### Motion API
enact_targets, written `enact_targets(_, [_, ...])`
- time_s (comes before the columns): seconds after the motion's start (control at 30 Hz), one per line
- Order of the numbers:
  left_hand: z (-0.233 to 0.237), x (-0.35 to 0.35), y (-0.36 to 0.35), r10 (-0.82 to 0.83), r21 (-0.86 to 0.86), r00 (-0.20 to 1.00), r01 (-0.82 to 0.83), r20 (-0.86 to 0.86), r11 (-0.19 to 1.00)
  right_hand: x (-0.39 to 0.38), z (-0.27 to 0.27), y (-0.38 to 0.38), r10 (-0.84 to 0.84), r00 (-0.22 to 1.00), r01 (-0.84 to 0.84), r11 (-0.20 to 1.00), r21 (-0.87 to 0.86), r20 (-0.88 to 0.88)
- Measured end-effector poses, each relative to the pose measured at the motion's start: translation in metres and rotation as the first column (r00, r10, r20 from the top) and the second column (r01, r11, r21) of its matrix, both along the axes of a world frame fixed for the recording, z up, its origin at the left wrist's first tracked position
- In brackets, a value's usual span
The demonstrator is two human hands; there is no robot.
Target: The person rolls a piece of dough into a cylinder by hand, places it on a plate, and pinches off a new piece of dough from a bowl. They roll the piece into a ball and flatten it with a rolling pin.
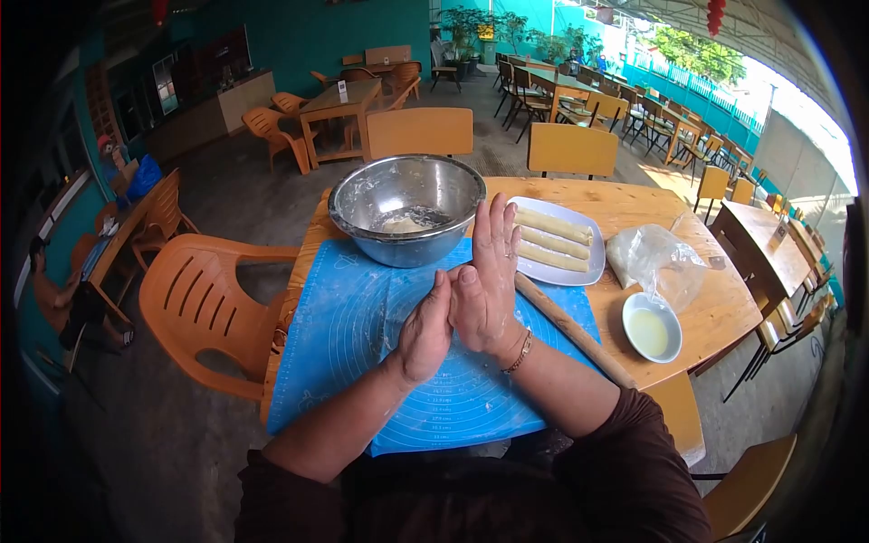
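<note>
My left hand (426,333) and my right hand (484,303) are pressed against each other above the blue measuring mat (362,308). The right hand's fingers are straight and point up and away from me. Most of the left fingers are hidden behind the right hand; its thumb shows. Whether anything lies between the palms cannot be seen. Flour dusts the mat. Just beyond the hands, a steel mixing bowl (407,249) holds some pale dough (412,222). Right of my right hand, a wooden rolling pin (575,331) lies slanted across the mat.
A white plate (593,265) with several pale dough rolls (552,242) stands at the right. Near it are a clear plastic bag (656,258) and a small bowl (652,328) of pale liquid. Chairs surround the wooden table (715,312). A person (68,290) sits far left.
</note>
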State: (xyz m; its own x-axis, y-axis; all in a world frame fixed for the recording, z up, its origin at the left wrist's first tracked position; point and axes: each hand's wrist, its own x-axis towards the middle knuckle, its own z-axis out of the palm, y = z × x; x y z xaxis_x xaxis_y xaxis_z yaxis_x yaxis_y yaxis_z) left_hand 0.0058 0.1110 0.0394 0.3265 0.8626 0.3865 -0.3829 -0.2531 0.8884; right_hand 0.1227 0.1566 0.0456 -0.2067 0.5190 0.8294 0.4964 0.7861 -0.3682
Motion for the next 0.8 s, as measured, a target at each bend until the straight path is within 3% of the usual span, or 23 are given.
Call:
enact_targets(0.03, [0.003, 0.003, -0.002, -0.023, -0.063, 1.0, 0.023, 0.001, 0.998, -0.001, 0.001, -0.004, -0.002, 1.0, 0.002, 1.0, 0.001, 0.003])
enact_targets(0.07, [-0.004, -0.002, 0.006, -0.032, 0.055, 0.997, 0.036, -0.067, 0.998, -0.005, 0.002, -0.012, 0.113, 0.992, -0.114, 0.993, -0.013, -0.062])
enact_targets(0.1, [-0.01, -0.002, 0.011, -0.037, 0.054, 0.997, 0.04, -0.068, 0.998, -0.008, 0.002, -0.02, 0.224, 0.966, -0.228, 0.973, -0.019, -0.128])
enact_targets(0.17, [-0.016, -0.003, 0.014, 0.093, 0.19, 0.995, -0.087, -0.022, 0.978, -0.009, 0.002, -0.027, 0.282, 0.954, -0.284, 0.959, -0.004, -0.1])
enact_targets(0.2, [0.003, 0.002, -0.001, -0.046, -0.042, 0.988, 0.053, 0.149, 0.998, -0.008, 0.005, -0.025, 0.152, 0.988, -0.152, 0.988, -0.01, -0.037])
enact_targets(0.23, [0.0, -0.001, 0.0, -0.042, -0.042, 0.988, 0.049, 0.147, 0.998, -0.009, 0.009, -0.021, 0.021, 0.999, -0.021, 1.0, -0.007, 0.027])
enact_targets(0.3, [-0.003, -0.008, 0.003, 0.023, -0.036, 0.998, -0.025, -0.055, 0.999, -0.005, 0.017, -0.013, -0.002, 1.0, 0.003, 1.0, 0.025, -0.018])
enact_targets(0.33, [0.003, 0.004, -0.004, 0.137, -0.099, 0.99, -0.133, 0.033, 0.986, -0.003, 0.024, -0.013, -0.073, 0.995, 0.071, 0.997, 0.029, 0.062])
enact_targets(0.37, [0.003, -0.001, -0.005, 0.139, -0.1, 0.99, -0.135, 0.033, 0.986, -0.001, 0.031, -0.014, -0.142, 0.98, 0.138, 0.99, 0.034, 0.141])
enact_targets(0.43, [0.002, -0.016, -0.007, -0.053, -0.302, 0.992, 0.017, -0.111, 0.953, 0.006, 0.048, -0.014, -0.097, 0.991, 0.1, 0.995, -0.026, 0.091])
enact_targets(0.47, [0.004, -0.016, -0.013, -0.049, -0.308, 0.993, 0.013, -0.109, 0.951, 0.013, 0.059, -0.015, -0.02, 1.0, 0.022, 0.989, -0.147, 0.017])
enact_targets(0.5, [0.01, -0.014, -0.022, -0.006, -0.312, 0.976, -0.063, -0.216, 0.948, 0.022, 0.069, -0.018, 0.046, 0.997, -0.062, 0.963, -0.263, -0.064])
enact_targets(0.53, [0.013, -0.013, -0.028, 0.032, -0.31, 0.946, -0.137, -0.321, 0.941, 0.034, 0.079, -0.022, 0.044, 0.999, -0.043, 0.97, -0.24, -0.003])
enact_targets(0.57, [0.013, -0.015, -0.029, 0.03, -0.322, 0.947, -0.138, -0.321, 0.937, 0.048, 0.089, -0.029, 0.04, 0.998, -0.026, 0.976, -0.217, 0.058])
enact_targets(0.63, [0.014, -0.021, -0.032, -0.046, -0.46, 0.937, -0.128, -0.347, 0.879, 0.083, 0.113, -0.059, 0.275, 0.959, -0.22, 0.874, -0.433, 0.07])
enact_targets(0.67, [0.015, -0.021, -0.034, -0.048, -0.464, 0.937, -0.126, -0.346, 0.877, 0.09, 0.112, -0.066, 0.275, 0.959, -0.218, 0.872, -0.438, 0.07])
enact_targets(0.73, [0.016, -0.018, -0.039, -0.044, -0.514, 0.999, 0.047, 0.017, 0.857, 0.098, 0.105, -0.081, 0.311, 0.921, -0.386, 0.799, -0.461, -0.234])
enact_targets(0.77, [0.015, -0.016, -0.042, -0.049, -0.522, 0.999, 0.052, 0.021, 0.851, 0.097, 0.099, -0.081, 0.304, 0.924, -0.381, 0.796, -0.47, -0.234])
enact_targets(0.8, [0.014, -0.012, -0.044, -0.019, -0.5, 0.981, 0.115, 0.193, 0.858, 0.095, 0.088, -0.076, 0.241, 0.912, -0.373, 0.825, -0.425, -0.333])
